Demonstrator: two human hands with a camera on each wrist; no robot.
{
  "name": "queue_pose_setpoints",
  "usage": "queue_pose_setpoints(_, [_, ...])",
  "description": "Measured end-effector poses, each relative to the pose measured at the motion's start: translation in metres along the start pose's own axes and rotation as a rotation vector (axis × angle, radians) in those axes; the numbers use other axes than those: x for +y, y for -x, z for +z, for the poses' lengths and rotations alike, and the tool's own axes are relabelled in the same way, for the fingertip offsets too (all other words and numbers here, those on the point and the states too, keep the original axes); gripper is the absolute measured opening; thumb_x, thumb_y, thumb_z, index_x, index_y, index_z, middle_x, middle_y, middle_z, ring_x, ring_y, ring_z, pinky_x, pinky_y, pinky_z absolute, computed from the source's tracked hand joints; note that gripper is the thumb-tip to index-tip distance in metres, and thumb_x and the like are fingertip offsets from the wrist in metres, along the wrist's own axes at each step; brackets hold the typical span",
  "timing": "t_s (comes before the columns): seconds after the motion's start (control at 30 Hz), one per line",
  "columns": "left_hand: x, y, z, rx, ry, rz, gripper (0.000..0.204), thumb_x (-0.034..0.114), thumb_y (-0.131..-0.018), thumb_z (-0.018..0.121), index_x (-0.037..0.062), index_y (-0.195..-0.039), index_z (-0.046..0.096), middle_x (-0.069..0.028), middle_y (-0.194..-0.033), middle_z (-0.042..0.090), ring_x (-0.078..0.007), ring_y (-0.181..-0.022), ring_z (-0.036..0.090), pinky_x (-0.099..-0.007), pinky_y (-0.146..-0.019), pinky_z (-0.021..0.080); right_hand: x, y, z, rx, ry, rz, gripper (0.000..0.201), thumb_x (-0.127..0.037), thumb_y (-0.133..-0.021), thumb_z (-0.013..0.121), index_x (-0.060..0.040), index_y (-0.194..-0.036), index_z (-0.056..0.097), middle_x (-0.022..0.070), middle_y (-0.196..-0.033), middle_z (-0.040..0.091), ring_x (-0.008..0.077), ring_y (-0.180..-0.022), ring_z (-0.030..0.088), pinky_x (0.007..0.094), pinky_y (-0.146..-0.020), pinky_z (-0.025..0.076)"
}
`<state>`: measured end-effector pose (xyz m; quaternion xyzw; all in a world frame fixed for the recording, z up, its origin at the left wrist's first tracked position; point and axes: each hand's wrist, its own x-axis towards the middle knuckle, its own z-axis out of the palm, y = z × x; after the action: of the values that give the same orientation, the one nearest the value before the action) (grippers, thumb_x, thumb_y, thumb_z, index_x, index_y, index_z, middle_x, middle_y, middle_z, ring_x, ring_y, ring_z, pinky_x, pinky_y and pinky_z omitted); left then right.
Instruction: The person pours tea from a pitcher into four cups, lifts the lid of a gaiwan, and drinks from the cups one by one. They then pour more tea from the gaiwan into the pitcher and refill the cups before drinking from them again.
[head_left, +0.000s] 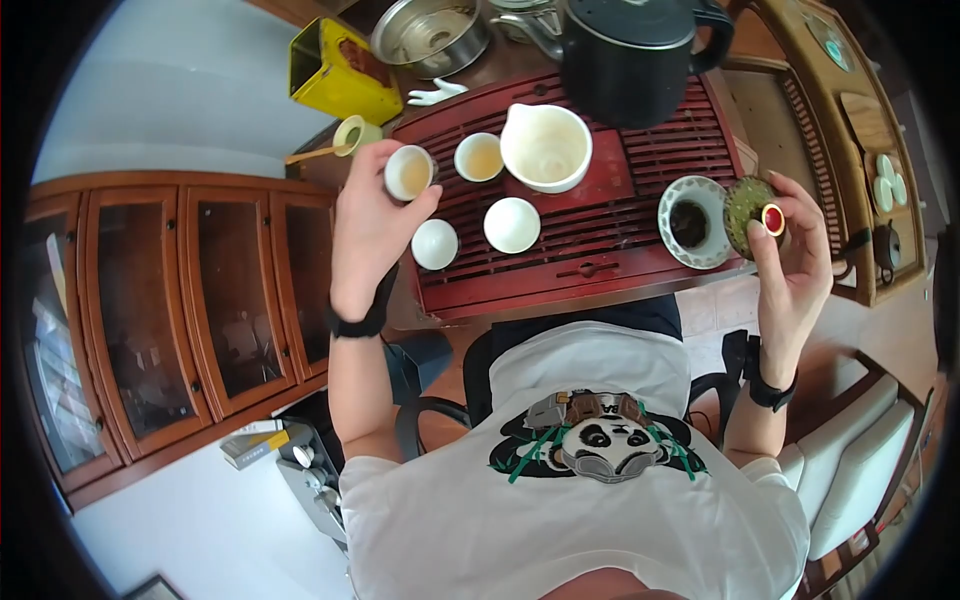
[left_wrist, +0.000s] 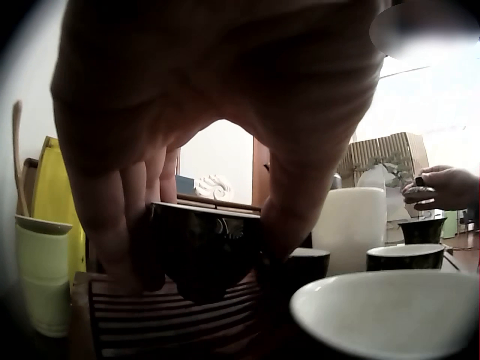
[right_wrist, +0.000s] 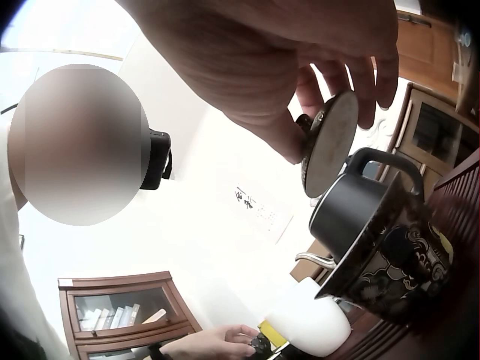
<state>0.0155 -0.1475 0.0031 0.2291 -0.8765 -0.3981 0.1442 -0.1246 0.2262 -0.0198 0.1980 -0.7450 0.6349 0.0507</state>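
Note:
My left hand (head_left: 365, 225) grips a small teacup (head_left: 408, 172) by its sides, thumb opposite the fingers; pale tea lies in it. In the left wrist view the cup's dark patterned outside (left_wrist: 206, 244) shows just over the slats. Beside it stands another teacup (head_left: 480, 158) with tea, and nearer me are two white-lined cups (head_left: 435, 245). My right hand (head_left: 795, 245) pinches the knob of a patterned lid (head_left: 742, 205), tilted next to a lidded bowl's base (head_left: 668, 218) with dark leaves inside. Its pale underside (right_wrist: 334, 146) shows above the bowl in the right wrist view.
A white pitcher (head_left: 575, 135) and a black kettle (head_left: 625, 75) stand at the back of the red slatted tea tray (head_left: 600, 270). Behind left are a metal basin (head_left: 430, 60), a yellow tin (head_left: 340, 85) and a green holder (head_left: 358, 135) with a wooden stick.

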Motion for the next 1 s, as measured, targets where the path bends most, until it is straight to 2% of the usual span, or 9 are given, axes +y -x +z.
queue_pose_setpoints(0.1, [0.039, 0.017, 0.0, -0.03, 0.253, -0.025, 0.048, -0.005, -0.084, 0.075, 0.0014, -0.127, 0.055, -0.0077, -0.122, 0.064, -0.0151, -0.112, 0.064, -0.0293, -0.094, 0.054, -0.001, -0.002, -0.001, -0.002, 0.034, -0.033, 0.026, 0.002, -0.086, 0.074, 0.0007, -0.11, 0.064, 0.0174, -0.132, 0.062, 0.0232, -0.123, 0.059, 0.0352, -0.107, 0.043])
queue_pose_setpoints(0.33, [0.084, 0.049, 0.024, -0.16, 0.31, 0.087, 0.064, -0.001, -0.081, 0.079, -0.0003, -0.139, 0.052, -0.0076, -0.126, 0.062, -0.016, -0.116, 0.062, -0.0314, -0.102, 0.049, -0.003, -0.002, -0.002, 0.027, 0.047, -0.03, 0.026, 0.001, -0.085, 0.075, 0.0011, -0.109, 0.066, 0.0159, -0.131, 0.063, 0.0227, -0.121, 0.06, 0.0349, -0.106, 0.045])
queue_pose_setpoints(0.37, [0.087, 0.051, 0.033, -0.196, 0.334, 0.107, 0.065, -0.006, -0.082, 0.076, -0.0017, -0.14, 0.048, -0.0125, -0.131, 0.062, -0.0187, -0.121, 0.061, -0.0334, -0.106, 0.047, -0.003, -0.002, -0.002, 0.028, 0.044, -0.035, 0.025, 0.0, -0.085, 0.075, 0.0012, -0.109, 0.066, 0.0157, -0.13, 0.063, 0.0227, -0.12, 0.06, 0.0349, -0.105, 0.045])
queue_pose_setpoints(0.5, [0.098, 0.052, 0.07, -0.26, 0.335, 0.123, 0.063, -0.004, -0.08, 0.078, -0.0012, -0.137, 0.05, -0.0117, -0.128, 0.063, -0.0186, -0.117, 0.063, -0.0331, -0.102, 0.05, -0.005, -0.003, -0.004, 0.046, 0.078, -0.055, 0.025, -0.002, -0.085, 0.076, 0.0004, -0.108, 0.066, 0.0144, -0.129, 0.065, 0.0225, -0.12, 0.061, 0.035, -0.105, 0.046])
queue_pose_setpoints(0.63, [0.106, 0.046, 0.1, -0.292, 0.158, 0.259, 0.057, 0.0, -0.082, 0.08, 0.0006, -0.134, 0.055, -0.0098, -0.12, 0.067, -0.0168, -0.111, 0.067, -0.0317, -0.097, 0.053, -0.007, -0.002, -0.007, 0.049, 0.07, -0.051, 0.027, -0.003, -0.084, 0.077, 0.0002, -0.108, 0.066, 0.0144, -0.129, 0.065, 0.0229, -0.12, 0.062, 0.0348, -0.104, 0.046])
queue_pose_setpoints(0.73, [0.113, 0.04, 0.116, -0.286, 0.066, 0.279, 0.056, 0.002, -0.081, 0.08, 0.0028, -0.132, 0.057, -0.0104, -0.12, 0.067, -0.0215, -0.111, 0.067, -0.0338, -0.096, 0.053, -0.008, -0.003, -0.009, 0.052, 0.079, -0.063, 0.027, -0.003, -0.084, 0.077, 0.0003, -0.109, 0.066, 0.0147, -0.128, 0.065, 0.023, -0.12, 0.062, 0.0346, -0.104, 0.047])
queue_pose_setpoints(0.8, [0.119, 0.033, 0.124, -0.199, -0.055, 0.491, 0.056, 0.003, -0.078, 0.081, 0.0055, -0.129, 0.06, -0.0111, -0.117, 0.067, -0.0288, -0.11, 0.065, -0.0384, -0.095, 0.052, -0.007, -0.003, -0.01, 0.06, 0.079, -0.071, 0.027, -0.003, -0.084, 0.077, 0.0004, -0.109, 0.066, 0.0147, -0.128, 0.065, 0.023, -0.119, 0.062, 0.0345, -0.104, 0.047])
queue_pose_setpoints(0.9, [0.126, 0.026, 0.132, -0.19, -0.146, 0.585, 0.057, 0.003, -0.074, 0.08, 0.0065, -0.127, 0.062, -0.013, -0.115, 0.064, -0.0349, -0.108, 0.061, -0.0427, -0.095, 0.049, -0.008, -0.003, -0.012, 0.067, 0.082, -0.08, 0.028, -0.004, -0.084, 0.078, 0.0005, -0.109, 0.066, 0.0147, -0.129, 0.065, 0.0231, -0.119, 0.062, 0.0345, -0.104, 0.047])
queue_pose_setpoints(1.0, [0.133, 0.021, 0.136, -0.19, -0.257, 0.712, 0.059, -0.002, -0.072, 0.078, 0.0054, -0.128, 0.062, -0.0143, -0.116, 0.06, -0.0356, -0.105, 0.059, -0.0439, -0.093, 0.049, -0.007, -0.003, -0.013, 0.067, 0.082, -0.088, 0.028, -0.004, -0.084, 0.078, 0.0004, -0.11, 0.067, 0.0146, -0.129, 0.065, 0.0231, -0.119, 0.062, 0.0346, -0.104, 0.047])
